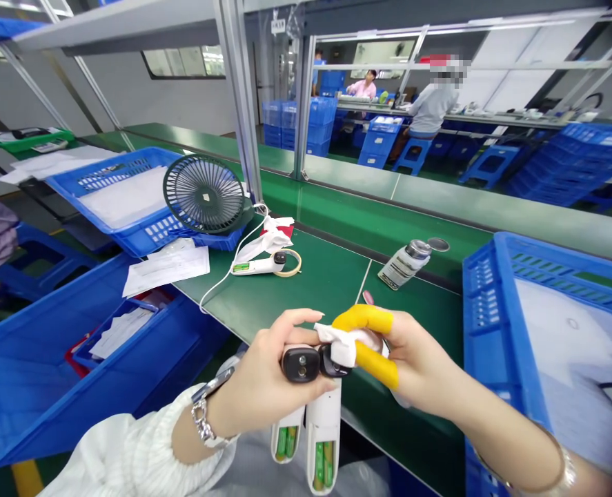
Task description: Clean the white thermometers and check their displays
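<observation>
My left hand point(264, 366) is closed around two white handheld devices point(322, 428) with black heads and green batteries showing in their open lower ends. My right hand point(403, 359), with yellow finger cots on the thumb and index finger, pinches a small white cloth point(343, 342) against the black head of one device. Both hands are above the near edge of the green table point(295, 290).
Another white device point(257, 266) with a cable and a tape ring lies further back, beside a black fan point(205, 193). A small bottle point(403, 264) lies on its side with its cap beside it. Blue crates point(497, 331) stand left and right. People work at a far bench.
</observation>
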Demonstrator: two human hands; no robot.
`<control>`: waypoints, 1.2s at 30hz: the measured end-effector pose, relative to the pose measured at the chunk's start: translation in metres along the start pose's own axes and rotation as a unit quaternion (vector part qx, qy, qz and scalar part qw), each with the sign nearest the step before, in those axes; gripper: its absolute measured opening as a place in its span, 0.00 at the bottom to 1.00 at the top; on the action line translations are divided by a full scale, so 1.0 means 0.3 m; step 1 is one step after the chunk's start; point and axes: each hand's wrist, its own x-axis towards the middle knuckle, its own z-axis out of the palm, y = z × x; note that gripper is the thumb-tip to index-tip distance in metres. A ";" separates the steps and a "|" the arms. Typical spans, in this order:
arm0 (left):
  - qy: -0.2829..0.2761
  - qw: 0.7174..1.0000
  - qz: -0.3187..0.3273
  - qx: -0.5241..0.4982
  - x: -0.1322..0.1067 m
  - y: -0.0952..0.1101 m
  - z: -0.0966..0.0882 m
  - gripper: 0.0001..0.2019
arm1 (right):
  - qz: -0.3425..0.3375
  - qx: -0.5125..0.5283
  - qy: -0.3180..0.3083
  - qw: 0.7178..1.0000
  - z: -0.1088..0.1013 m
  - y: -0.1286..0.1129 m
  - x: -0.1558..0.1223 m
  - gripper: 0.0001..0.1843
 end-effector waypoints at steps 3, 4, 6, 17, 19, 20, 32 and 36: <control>-0.011 1.000 0.010 -0.027 0.004 0.011 -0.006 0.31 | 0.043 0.083 0.053 0.994 -0.006 0.010 -0.004 0.08; -0.015 0.999 0.010 -0.037 0.004 0.015 -0.008 0.31 | 0.047 0.101 0.071 0.991 -0.008 0.014 -0.005 0.09; -0.019 0.998 0.004 -0.052 0.003 0.019 -0.011 0.31 | 0.044 0.112 0.088 0.989 -0.013 0.017 -0.005 0.10; 0.010 0.999 -0.021 -0.040 0.003 0.013 -0.014 0.31 | -0.128 -0.135 0.014 0.982 -0.016 -0.013 -0.021 0.16; 0.023 0.999 -0.022 -0.034 0.006 0.007 -0.014 0.30 | -0.147 -0.192 0.002 0.970 -0.011 -0.015 -0.026 0.17; 0.027 0.999 -0.022 -0.033 0.006 0.004 -0.014 0.29 | -0.155 -0.215 0.000 0.964 -0.010 -0.016 -0.027 0.16; 0.023 0.999 -0.025 -0.021 0.002 -0.005 -0.011 0.28 | -0.171 -0.268 -0.010 0.948 -0.008 -0.012 -0.032 0.13; 0.037 0.999 -0.016 -0.018 0.005 -0.007 -0.012 0.27 | -0.170 -0.267 -0.012 0.948 -0.010 -0.015 -0.035 0.13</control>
